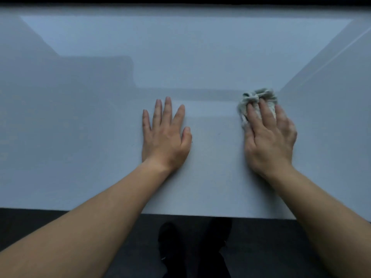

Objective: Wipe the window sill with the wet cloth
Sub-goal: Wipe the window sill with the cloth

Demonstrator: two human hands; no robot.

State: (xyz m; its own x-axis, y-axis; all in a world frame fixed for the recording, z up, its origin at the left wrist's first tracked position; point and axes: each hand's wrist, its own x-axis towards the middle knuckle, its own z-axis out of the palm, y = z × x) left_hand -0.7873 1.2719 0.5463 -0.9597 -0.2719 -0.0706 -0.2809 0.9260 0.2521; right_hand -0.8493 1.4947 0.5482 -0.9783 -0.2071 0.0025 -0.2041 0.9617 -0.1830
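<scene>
A wide, glossy white window sill (100,157) fills most of the view. My left hand (165,135) lies flat on it near the middle, palm down, fingers straight and slightly spread. To its right, my right hand (269,137) presses down on a crumpled pale grey-green cloth (259,98). The fingers lie over the cloth, and most of it bunches out beyond the fingertips. The part of the cloth under the palm is hidden.
The sill's front edge (200,215) runs across the lower part of the view, with dark floor (80,227) below it. My dark shoes (170,237) stand just under the edge. A dark window frame strip (180,0) lines the top. Faint reflections cross the sill's surface.
</scene>
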